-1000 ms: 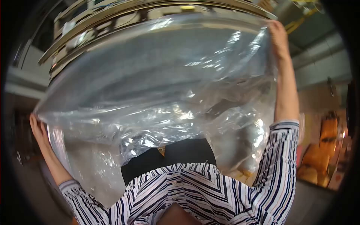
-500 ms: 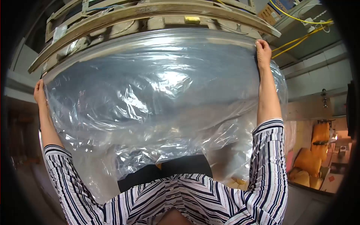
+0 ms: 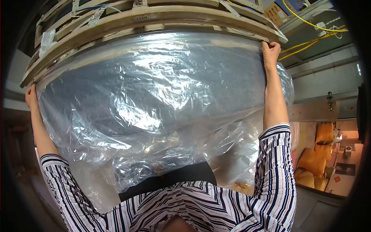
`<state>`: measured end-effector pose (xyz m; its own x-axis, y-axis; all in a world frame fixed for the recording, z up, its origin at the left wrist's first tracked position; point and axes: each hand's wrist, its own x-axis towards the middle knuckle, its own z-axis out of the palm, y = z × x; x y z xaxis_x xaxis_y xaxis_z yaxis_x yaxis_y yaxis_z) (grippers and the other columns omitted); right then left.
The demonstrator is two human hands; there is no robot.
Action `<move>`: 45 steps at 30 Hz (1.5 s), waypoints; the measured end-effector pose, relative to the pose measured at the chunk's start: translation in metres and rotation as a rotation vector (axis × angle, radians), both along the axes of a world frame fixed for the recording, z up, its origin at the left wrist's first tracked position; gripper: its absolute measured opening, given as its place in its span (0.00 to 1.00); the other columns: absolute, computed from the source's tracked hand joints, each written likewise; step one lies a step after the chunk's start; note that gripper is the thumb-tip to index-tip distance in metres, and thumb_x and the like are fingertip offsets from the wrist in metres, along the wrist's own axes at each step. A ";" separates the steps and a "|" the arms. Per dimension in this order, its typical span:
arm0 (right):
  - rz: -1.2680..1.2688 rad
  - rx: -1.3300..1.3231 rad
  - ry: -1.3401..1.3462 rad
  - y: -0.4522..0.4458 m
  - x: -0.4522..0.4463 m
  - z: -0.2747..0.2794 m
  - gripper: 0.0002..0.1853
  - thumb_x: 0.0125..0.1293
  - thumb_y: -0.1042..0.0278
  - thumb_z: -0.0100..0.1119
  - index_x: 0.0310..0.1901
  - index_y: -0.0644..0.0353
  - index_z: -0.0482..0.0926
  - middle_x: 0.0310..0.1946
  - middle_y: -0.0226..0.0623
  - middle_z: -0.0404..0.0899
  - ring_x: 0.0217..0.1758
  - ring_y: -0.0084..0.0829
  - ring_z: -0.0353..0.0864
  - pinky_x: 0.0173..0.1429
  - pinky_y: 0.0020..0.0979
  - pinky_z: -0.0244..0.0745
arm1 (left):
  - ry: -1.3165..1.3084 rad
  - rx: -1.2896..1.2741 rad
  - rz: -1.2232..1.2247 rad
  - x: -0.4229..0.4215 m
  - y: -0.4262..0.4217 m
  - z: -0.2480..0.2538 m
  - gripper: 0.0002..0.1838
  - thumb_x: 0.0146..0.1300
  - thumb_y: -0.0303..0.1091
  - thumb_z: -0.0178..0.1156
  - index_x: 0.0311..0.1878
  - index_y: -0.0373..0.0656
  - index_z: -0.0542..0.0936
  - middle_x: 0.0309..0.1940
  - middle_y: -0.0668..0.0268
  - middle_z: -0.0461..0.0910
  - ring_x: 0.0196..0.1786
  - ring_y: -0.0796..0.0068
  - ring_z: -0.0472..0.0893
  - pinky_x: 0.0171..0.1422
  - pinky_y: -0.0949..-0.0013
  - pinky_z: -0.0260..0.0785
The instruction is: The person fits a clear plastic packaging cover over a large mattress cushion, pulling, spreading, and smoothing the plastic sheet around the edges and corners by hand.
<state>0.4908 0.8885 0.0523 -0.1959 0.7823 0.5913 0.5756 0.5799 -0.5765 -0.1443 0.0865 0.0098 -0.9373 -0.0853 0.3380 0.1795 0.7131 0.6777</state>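
A wide sheet of clear plastic film [image 3: 216, 85] is stretched between my two hands, its far edge pulled taut and its lower part crumpled towards my body. My left hand [image 3: 31, 96] pinches the film's far left corner, close to the end of a long beige bar [image 3: 185, 15]. At the far right corner my right hand [image 3: 271, 53] is closed on the same edge, thumb and fingers together, just under the bar's right end. Along the bar's near side runs the film's far edge, partly hidden there. Dark material shows through the film.
Behind the bar are more slats of the beige frame. Yellow cables [image 3: 309, 45] hang at the upper right beside a cardboard box [image 3: 276, 14]. Further right, an opening shows an orange chair [image 3: 312, 161] on a lower floor.
The beige bar now sits nearer the film's far edge, covering the gap seen behind it. My left hand has shifted slightly left and down; my right hand has barely moved. Creases in the film have changed.
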 end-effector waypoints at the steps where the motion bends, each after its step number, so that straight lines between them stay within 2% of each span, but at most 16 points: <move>1: 0.004 0.009 0.023 0.003 0.001 -0.001 0.24 0.47 0.57 0.66 0.38 0.65 0.69 0.41 0.46 0.67 0.45 0.39 0.66 0.53 0.34 0.63 | 0.022 -0.063 0.041 -0.006 -0.007 0.001 0.21 0.58 0.46 0.61 0.46 0.38 0.81 0.43 0.62 0.81 0.48 0.73 0.76 0.54 0.72 0.64; 5: 0.038 -0.021 0.156 0.008 0.003 -0.001 0.23 0.47 0.58 0.66 0.36 0.66 0.68 0.40 0.45 0.67 0.46 0.39 0.65 0.54 0.34 0.61 | 0.087 0.144 -0.090 -0.048 -0.047 -0.022 0.23 0.59 0.46 0.60 0.47 0.34 0.79 0.47 0.57 0.80 0.51 0.68 0.76 0.57 0.69 0.64; 11: 0.078 -0.170 0.324 0.007 -0.002 0.000 0.19 0.54 0.56 0.62 0.33 0.66 0.70 0.38 0.43 0.69 0.44 0.36 0.66 0.54 0.33 0.61 | 0.073 -0.012 -0.044 -0.041 -0.044 -0.022 0.24 0.61 0.48 0.58 0.47 0.34 0.79 0.44 0.60 0.80 0.48 0.71 0.75 0.55 0.71 0.64; 15: 0.161 -0.258 -0.064 0.006 0.011 0.013 0.22 0.59 0.50 0.57 0.38 0.67 0.77 0.43 0.48 0.75 0.48 0.37 0.70 0.52 0.33 0.63 | -0.081 -0.078 -0.285 0.008 -0.019 0.002 0.20 0.63 0.46 0.58 0.46 0.36 0.80 0.42 0.64 0.79 0.46 0.75 0.74 0.54 0.73 0.63; 18: 0.166 0.116 -0.758 -0.040 0.038 0.045 0.19 0.61 0.52 0.55 0.36 0.65 0.75 0.37 0.38 0.75 0.42 0.31 0.70 0.48 0.30 0.63 | 0.111 0.055 -0.257 0.058 -0.034 0.066 0.20 0.65 0.46 0.56 0.49 0.39 0.79 0.43 0.67 0.79 0.46 0.78 0.74 0.53 0.74 0.64; 20: 0.417 -0.252 -0.556 -0.061 0.047 0.053 0.16 0.63 0.55 0.55 0.33 0.63 0.73 0.31 0.30 0.71 0.36 0.25 0.66 0.43 0.26 0.62 | 0.025 0.119 -0.263 0.064 -0.075 0.091 0.19 0.64 0.45 0.58 0.48 0.40 0.79 0.42 0.68 0.79 0.44 0.79 0.74 0.50 0.76 0.65; 23: 0.670 -0.591 -0.301 -0.111 0.055 0.054 0.13 0.64 0.57 0.54 0.31 0.58 0.68 0.27 0.23 0.62 0.32 0.18 0.59 0.38 0.21 0.58 | -0.104 -0.204 -0.180 0.014 -0.183 0.073 0.16 0.63 0.45 0.57 0.47 0.44 0.80 0.42 0.68 0.80 0.43 0.74 0.77 0.51 0.71 0.68; 25: 0.777 -0.663 -0.178 -0.143 0.053 0.059 0.12 0.65 0.58 0.54 0.31 0.56 0.67 0.26 0.20 0.59 0.30 0.15 0.56 0.36 0.19 0.56 | 0.065 -1.020 0.142 0.079 -0.134 0.100 0.16 0.60 0.45 0.58 0.49 0.51 0.79 0.45 0.63 0.80 0.47 0.64 0.79 0.54 0.63 0.69; 26: 0.814 -0.668 -0.136 -0.156 0.051 0.063 0.11 0.66 0.59 0.53 0.31 0.55 0.67 0.25 0.19 0.58 0.30 0.15 0.55 0.35 0.19 0.55 | 0.094 -1.184 0.281 0.154 -0.039 0.131 0.18 0.57 0.46 0.58 0.51 0.58 0.79 0.50 0.59 0.77 0.53 0.58 0.76 0.56 0.56 0.68; 28: 0.837 -0.695 -0.120 -0.172 0.054 0.072 0.10 0.67 0.60 0.52 0.33 0.55 0.67 0.26 0.18 0.58 0.31 0.13 0.55 0.36 0.18 0.54 | 0.369 -0.854 -0.172 0.128 0.001 0.113 0.19 0.60 0.38 0.58 0.55 0.46 0.76 0.52 0.58 0.76 0.55 0.58 0.75 0.59 0.59 0.67; 30: 0.898 -0.666 -0.091 -0.184 0.058 0.076 0.10 0.67 0.60 0.53 0.33 0.55 0.67 0.27 0.18 0.58 0.32 0.13 0.55 0.36 0.18 0.55 | 0.128 -0.134 -0.636 0.240 0.160 0.120 0.20 0.61 0.36 0.60 0.53 0.35 0.75 0.50 0.56 0.77 0.54 0.68 0.76 0.60 0.69 0.65; 32: 0.936 -0.636 -0.077 -0.194 0.061 0.083 0.10 0.66 0.61 0.54 0.32 0.56 0.67 0.27 0.18 0.59 0.32 0.14 0.56 0.36 0.19 0.55 | 0.028 -0.135 -0.914 0.366 0.286 0.136 0.20 0.59 0.36 0.62 0.54 0.42 0.76 0.50 0.61 0.77 0.53 0.70 0.76 0.58 0.69 0.67; 35: 0.930 -0.496 -0.127 -0.210 0.068 0.089 0.11 0.63 0.63 0.57 0.30 0.58 0.67 0.27 0.21 0.60 0.32 0.16 0.58 0.36 0.21 0.56 | 0.346 -0.055 -1.185 0.468 0.397 0.116 0.19 0.57 0.37 0.64 0.51 0.41 0.78 0.49 0.64 0.76 0.46 0.71 0.77 0.53 0.69 0.70; 37: 0.888 -0.271 -0.231 -0.223 0.079 0.093 0.12 0.61 0.65 0.59 0.29 0.59 0.67 0.27 0.24 0.60 0.32 0.19 0.59 0.36 0.23 0.57 | -0.101 0.160 -1.449 0.501 0.446 0.099 0.14 0.60 0.38 0.62 0.43 0.38 0.80 0.39 0.67 0.78 0.38 0.76 0.76 0.46 0.72 0.69; 40: 0.684 -0.102 -0.574 -0.219 0.141 0.067 0.15 0.57 0.59 0.62 0.25 0.61 0.69 0.23 0.34 0.65 0.30 0.34 0.65 0.35 0.30 0.62 | -0.267 0.322 -1.462 0.494 0.464 0.072 0.14 0.61 0.40 0.59 0.37 0.38 0.81 0.29 0.64 0.80 0.35 0.75 0.77 0.42 0.71 0.68; 45: 0.271 -0.182 -1.431 -0.169 0.389 -0.029 0.09 0.56 0.58 0.59 0.27 0.53 0.81 0.29 0.38 0.80 0.38 0.41 0.78 0.44 0.41 0.72 | -0.160 0.079 -1.011 0.413 0.383 0.061 0.14 0.64 0.40 0.55 0.40 0.38 0.81 0.29 0.68 0.79 0.32 0.80 0.74 0.38 0.75 0.65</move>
